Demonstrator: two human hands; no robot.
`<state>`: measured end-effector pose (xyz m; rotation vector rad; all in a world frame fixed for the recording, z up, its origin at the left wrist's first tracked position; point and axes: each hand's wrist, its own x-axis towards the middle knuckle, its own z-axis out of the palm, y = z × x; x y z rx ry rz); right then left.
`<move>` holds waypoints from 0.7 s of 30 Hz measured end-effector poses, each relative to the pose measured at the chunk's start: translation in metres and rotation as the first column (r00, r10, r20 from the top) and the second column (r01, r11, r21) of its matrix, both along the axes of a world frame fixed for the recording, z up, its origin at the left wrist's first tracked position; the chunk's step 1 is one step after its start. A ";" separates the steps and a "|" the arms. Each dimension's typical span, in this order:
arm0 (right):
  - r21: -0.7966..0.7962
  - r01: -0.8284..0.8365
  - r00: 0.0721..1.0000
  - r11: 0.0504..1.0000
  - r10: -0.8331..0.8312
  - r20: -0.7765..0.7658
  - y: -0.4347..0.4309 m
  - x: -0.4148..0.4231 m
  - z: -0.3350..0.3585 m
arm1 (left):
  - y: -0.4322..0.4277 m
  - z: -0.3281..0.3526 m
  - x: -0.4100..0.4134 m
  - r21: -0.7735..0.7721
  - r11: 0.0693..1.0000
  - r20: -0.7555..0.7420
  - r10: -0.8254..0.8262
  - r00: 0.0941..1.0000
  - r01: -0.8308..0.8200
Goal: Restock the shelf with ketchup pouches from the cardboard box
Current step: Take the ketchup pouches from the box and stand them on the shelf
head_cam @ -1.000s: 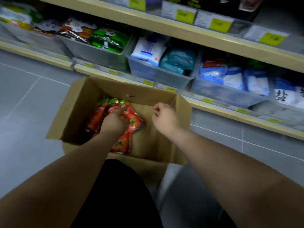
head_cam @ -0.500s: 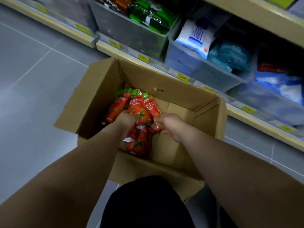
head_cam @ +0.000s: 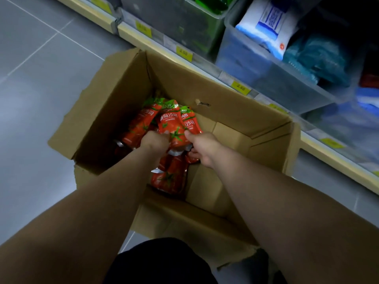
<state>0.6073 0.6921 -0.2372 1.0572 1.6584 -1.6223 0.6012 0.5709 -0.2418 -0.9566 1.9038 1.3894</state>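
The person is crouched over an open cardboard box (head_cam: pixel 114 103) that sits on the grey floor (head_cam: pixel 41 78) right against the bottom shelf (head_cam: pixel 205 65), and both arms reach down into it. The left hand (head_cam: pixel 154 141) is closed round the lower ends of a fanned bunch of red ketchup pouches (head_cam: pixel 171 121), fingers curled in so I can only see the back of the fist. The right hand (head_cam: pixel 203 147) is on the other side of the same bunch, thumb and fingers pinched on its right edge, though the fingertips themselves are hidden under the packets. The green tops of the pouches stick up towards the far wall of the box. A few more pouches (head_cam: pixel 170 177) lie loose on the box bottom below the hands, near the left side; the right half of the box floor shows bare cardboard. To my eye this is the gathering step: a handful is being squared up inside the box and nothing has left it yet. The next move, I'd guess, calls for lifting the bunch clear of the box walls without letting the slippery packets fan apart, then carrying it to its place. Which spot is meant for ketchup I cannot tell; the plastic bins (head_cam: pixel 256 64) above the yellow price tags (head_cam: pixel 184 53) hold other goods.
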 end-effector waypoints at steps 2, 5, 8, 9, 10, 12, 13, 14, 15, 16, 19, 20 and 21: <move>-0.018 -0.013 1.000 1.000 0.013 0.007 0.003 -0.002 0.001 | 0.001 0.001 0.000 0.059 0.996 -0.021 0.062 0.998 -0.060; -0.075 -0.015 0.999 0.997 0.018 0.039 0.005 0.000 0.004 | 0.001 0.008 0.002 0.163 0.984 0.008 0.073 0.997 -0.074; -0.133 0.014 0.998 0.991 -0.005 0.070 0.008 0.010 0.007 | -0.003 0.015 0.008 0.230 0.973 0.002 0.034 0.999 -0.034; -0.152 0.028 0.997 0.988 -0.016 0.077 0.010 0.015 0.008 | -0.004 0.016 0.011 0.250 0.968 -0.002 0.027 1.000 -0.026; -0.156 0.034 0.996 0.987 -0.021 0.081 0.013 0.020 0.008 | -0.004 0.018 0.013 0.265 0.964 -0.001 0.025 1.000 -0.024; -0.134 0.030 0.997 0.991 -0.021 0.069 0.022 0.029 0.013 | -0.001 0.021 0.017 0.249 0.968 -0.033 -0.015 0.999 0.022; -0.106 0.030 0.998 0.994 -0.025 0.052 0.028 0.033 0.018 | 0.003 0.026 0.017 0.230 0.970 -0.065 -0.067 0.996 0.080; -0.067 0.030 0.999 0.997 -0.027 0.033 0.034 0.036 0.023 | 0.009 0.031 0.018 0.220 0.966 -0.099 -0.120 0.988 0.139; -0.028 0.033 0.999 0.999 -0.033 0.009 0.038 0.038 0.028 | 0.013 0.036 0.019 0.227 0.958 -0.134 -0.149 0.980 0.177; 0.007 0.044 0.999 0.999 -0.044 -0.024 0.043 0.039 0.034 | 0.019 0.042 0.019 0.246 0.947 -0.164 -0.169 0.972 0.206; 0.138 0.059 0.990 0.989 -0.040 -0.132 0.055 0.044 0.055 | 0.035 0.063 0.019 0.320 0.911 -0.248 -0.186 0.951 0.261; 0.215 0.028 0.987 0.976 0.007 -0.159 0.060 0.048 0.064 | 0.042 0.072 0.021 0.337 0.899 -0.275 -0.189 0.943 0.279; 0.288 -0.017 0.982 0.957 0.071 -0.176 0.063 0.050 0.071 | 0.049 0.078 0.022 0.345 0.891 -0.301 -0.194 0.934 0.296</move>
